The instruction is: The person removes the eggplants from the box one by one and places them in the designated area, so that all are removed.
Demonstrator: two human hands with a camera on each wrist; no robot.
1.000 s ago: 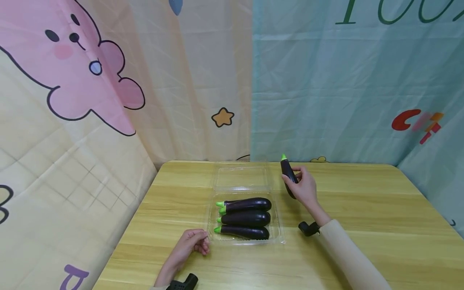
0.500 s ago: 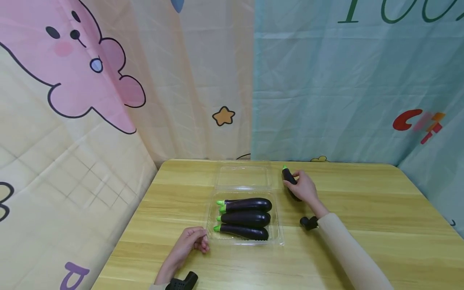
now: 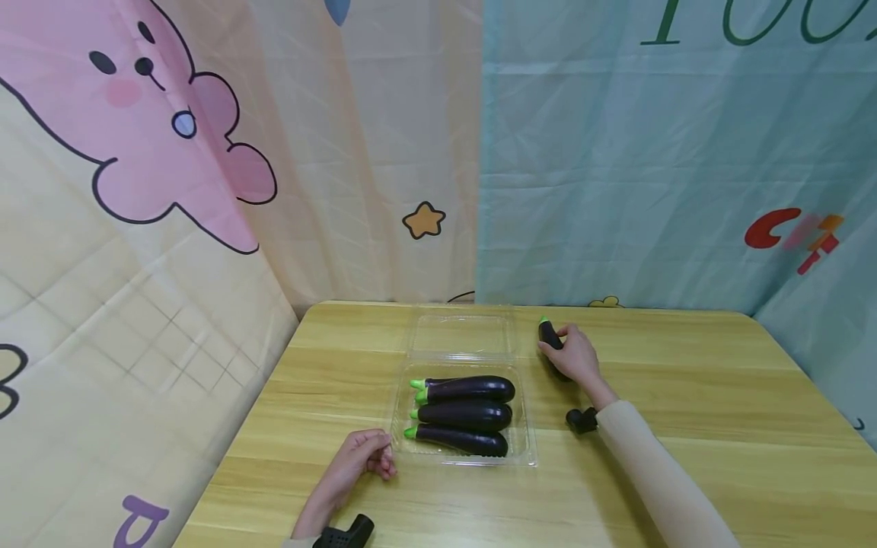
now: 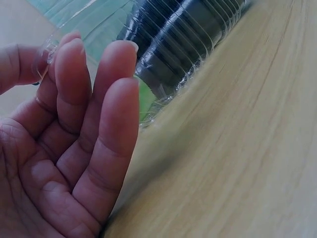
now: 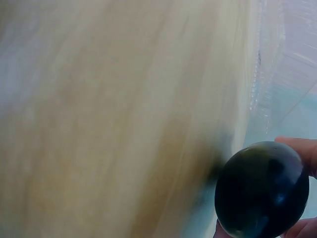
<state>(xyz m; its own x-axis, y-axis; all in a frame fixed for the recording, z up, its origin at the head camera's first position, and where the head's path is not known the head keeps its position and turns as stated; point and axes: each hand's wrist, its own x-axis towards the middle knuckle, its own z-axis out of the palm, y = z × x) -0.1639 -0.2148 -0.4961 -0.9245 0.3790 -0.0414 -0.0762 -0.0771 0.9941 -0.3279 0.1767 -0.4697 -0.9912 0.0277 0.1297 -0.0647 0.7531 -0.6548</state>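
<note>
A clear plastic clamshell container (image 3: 524,434) lies with its lid (image 3: 461,335) folded back, away from the person. Several dark purple eggplants (image 3: 466,415) with green stems lie side by side in it, stems to the left. My left hand (image 3: 359,458) pinches the container's near left corner between thumb and index finger; in the left wrist view the other fingers (image 4: 119,134) are loosely bent. To the right of the container, my right hand (image 3: 578,359) grips another eggplant (image 3: 550,335), low over the table with its stem pointing away. The right wrist view shows this eggplant's rounded end (image 5: 262,193).
The wooden table (image 3: 671,396) ends at the back against printed curtains (image 3: 617,190). Black wrist cameras sit on the left wrist (image 3: 346,533) and the right wrist (image 3: 582,420).
My right hand has brought the eggplant down toward the table, right of the container. The left hand has stayed at the container's corner.
</note>
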